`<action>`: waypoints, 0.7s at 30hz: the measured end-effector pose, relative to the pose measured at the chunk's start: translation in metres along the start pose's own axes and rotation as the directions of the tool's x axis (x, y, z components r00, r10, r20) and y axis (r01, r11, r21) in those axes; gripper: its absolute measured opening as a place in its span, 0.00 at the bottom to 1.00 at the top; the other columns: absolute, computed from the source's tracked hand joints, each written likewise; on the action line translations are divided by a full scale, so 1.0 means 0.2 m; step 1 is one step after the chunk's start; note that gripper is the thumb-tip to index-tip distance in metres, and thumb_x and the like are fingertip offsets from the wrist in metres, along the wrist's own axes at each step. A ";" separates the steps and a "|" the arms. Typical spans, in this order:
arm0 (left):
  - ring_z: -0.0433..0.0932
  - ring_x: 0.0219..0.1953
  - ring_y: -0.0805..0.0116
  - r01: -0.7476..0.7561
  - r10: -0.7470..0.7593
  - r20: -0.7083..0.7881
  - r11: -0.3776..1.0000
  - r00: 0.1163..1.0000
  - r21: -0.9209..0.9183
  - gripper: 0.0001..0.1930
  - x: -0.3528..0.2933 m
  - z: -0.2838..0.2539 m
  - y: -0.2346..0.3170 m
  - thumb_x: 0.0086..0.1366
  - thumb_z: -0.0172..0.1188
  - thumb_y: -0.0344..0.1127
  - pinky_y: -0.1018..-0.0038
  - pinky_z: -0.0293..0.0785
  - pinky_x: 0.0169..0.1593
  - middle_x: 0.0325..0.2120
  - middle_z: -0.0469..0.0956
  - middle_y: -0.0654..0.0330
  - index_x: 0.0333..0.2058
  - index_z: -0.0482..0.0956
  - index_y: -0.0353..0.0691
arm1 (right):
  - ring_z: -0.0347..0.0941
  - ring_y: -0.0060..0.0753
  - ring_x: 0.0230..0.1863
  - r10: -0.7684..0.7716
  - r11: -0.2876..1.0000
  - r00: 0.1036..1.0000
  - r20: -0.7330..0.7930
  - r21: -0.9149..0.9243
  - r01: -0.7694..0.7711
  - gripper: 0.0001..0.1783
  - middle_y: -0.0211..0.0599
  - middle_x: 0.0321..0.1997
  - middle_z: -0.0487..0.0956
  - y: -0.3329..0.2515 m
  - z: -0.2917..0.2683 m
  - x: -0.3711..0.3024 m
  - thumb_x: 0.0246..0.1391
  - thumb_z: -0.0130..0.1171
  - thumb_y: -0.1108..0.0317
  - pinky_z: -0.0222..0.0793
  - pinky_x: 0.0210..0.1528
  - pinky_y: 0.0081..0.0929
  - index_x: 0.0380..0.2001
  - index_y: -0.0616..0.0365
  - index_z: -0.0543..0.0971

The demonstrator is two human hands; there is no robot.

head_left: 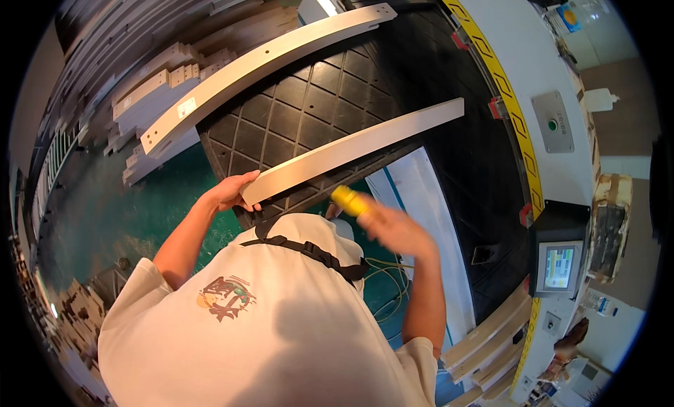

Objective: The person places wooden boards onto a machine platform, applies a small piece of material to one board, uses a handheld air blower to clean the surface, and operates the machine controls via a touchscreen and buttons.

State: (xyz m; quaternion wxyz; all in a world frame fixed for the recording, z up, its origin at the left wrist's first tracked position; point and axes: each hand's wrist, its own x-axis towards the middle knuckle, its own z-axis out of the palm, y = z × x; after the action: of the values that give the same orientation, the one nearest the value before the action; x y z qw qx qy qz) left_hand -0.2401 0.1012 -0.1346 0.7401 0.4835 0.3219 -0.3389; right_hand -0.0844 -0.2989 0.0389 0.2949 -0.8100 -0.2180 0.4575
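A pale, gently curved wooden slat lies slanting across a black grooved work surface. My left hand grips its near left end, with the thumb on top and the fingers curled under the edge. My right hand is closed around a short yellow cylindrical thing and is blurred by motion. That yellow thing is held just below the slat, apart from it. I cannot make out its exact kind.
A longer curved board with drilled holes and a white label lies beyond, beside stacked boards. At right run a yellow patterned strip, a green button panel and a small screen. A thin yellowish hose loops beside my waist.
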 end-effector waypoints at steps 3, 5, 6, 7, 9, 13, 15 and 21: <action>0.88 0.34 0.60 0.020 -0.020 -0.006 0.999 1.000 -0.030 0.31 0.02 -0.01 -0.01 0.78 0.49 0.62 0.68 0.85 0.33 0.40 0.86 0.53 0.59 0.78 0.38 | 0.84 0.43 0.44 0.070 0.984 0.962 -0.264 -0.142 -0.110 0.30 0.49 0.47 0.86 0.13 -0.19 0.05 0.73 0.51 0.50 0.78 0.52 0.41 0.72 0.47 0.71; 0.88 0.34 0.60 0.030 -0.030 0.005 0.998 1.000 -0.056 0.30 0.02 -0.02 -0.01 0.79 0.49 0.61 0.68 0.85 0.31 0.40 0.86 0.53 0.59 0.78 0.38 | 0.77 0.28 0.32 0.211 0.975 0.971 -0.109 0.093 -0.201 0.29 0.38 0.34 0.81 0.22 -0.34 0.04 0.73 0.52 0.52 0.76 0.39 0.30 0.71 0.51 0.72; 0.88 0.33 0.60 0.035 -0.035 0.011 0.998 0.999 -0.047 0.31 0.02 -0.01 0.01 0.79 0.50 0.61 0.68 0.85 0.31 0.41 0.86 0.52 0.59 0.78 0.38 | 0.74 0.23 0.30 0.241 0.969 0.958 -0.154 0.088 -0.229 0.29 0.34 0.30 0.78 0.28 -0.39 0.03 0.73 0.53 0.53 0.74 0.36 0.27 0.71 0.52 0.72; 0.88 0.33 0.60 0.038 -0.038 0.013 0.998 0.999 -0.041 0.31 0.02 0.00 0.02 0.79 0.50 0.61 0.68 0.85 0.30 0.42 0.86 0.51 0.59 0.78 0.37 | 0.74 0.23 0.29 0.212 0.977 0.910 -0.356 0.074 -0.199 0.29 0.32 0.30 0.78 0.32 -0.43 0.04 0.73 0.53 0.54 0.73 0.35 0.26 0.72 0.53 0.72; 0.88 0.33 0.59 0.036 -0.035 0.031 0.998 0.999 -0.046 0.31 0.04 -0.01 0.01 0.79 0.49 0.61 0.68 0.86 0.31 0.42 0.86 0.50 0.60 0.77 0.38 | 0.70 0.20 0.24 0.160 0.986 0.826 -0.541 0.125 -0.109 0.29 0.29 0.26 0.75 0.46 -0.52 0.07 0.74 0.53 0.55 0.68 0.29 0.24 0.73 0.51 0.72; 0.89 0.35 0.59 0.056 -0.053 0.053 0.997 0.997 -0.051 0.32 0.03 -0.02 0.01 0.78 0.49 0.62 0.70 0.87 0.33 0.45 0.87 0.50 0.61 0.77 0.38 | 0.62 0.16 0.17 0.348 0.929 0.873 -0.341 0.250 -0.273 0.27 0.25 0.21 0.71 0.34 -0.60 0.06 0.75 0.51 0.55 0.59 0.19 0.21 0.72 0.47 0.73; 0.89 0.35 0.59 0.051 -0.050 0.049 0.998 0.998 -0.038 0.32 0.02 -0.02 0.03 0.78 0.49 0.62 0.70 0.87 0.33 0.45 0.87 0.50 0.62 0.77 0.38 | 0.62 0.16 0.17 0.360 0.922 0.862 -0.358 0.281 -0.268 0.27 0.25 0.22 0.71 0.36 -0.62 0.08 0.75 0.51 0.55 0.59 0.20 0.21 0.72 0.47 0.73; 0.89 0.36 0.59 0.060 -0.058 0.057 0.998 0.997 -0.027 0.32 0.03 -0.02 0.02 0.78 0.48 0.63 0.70 0.87 0.33 0.45 0.87 0.50 0.62 0.76 0.40 | 0.64 0.17 0.16 0.365 0.924 0.817 -0.446 0.278 -0.261 0.26 0.25 0.22 0.74 0.51 -0.65 0.14 0.75 0.52 0.53 0.59 0.18 0.21 0.71 0.45 0.75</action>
State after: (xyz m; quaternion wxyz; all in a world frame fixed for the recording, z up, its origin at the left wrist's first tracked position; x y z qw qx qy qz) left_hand -0.2338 0.1058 -0.1392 0.7455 0.4532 0.3201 -0.3694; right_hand 0.0507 -0.3923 0.0054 0.3425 -0.8892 0.0489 0.2994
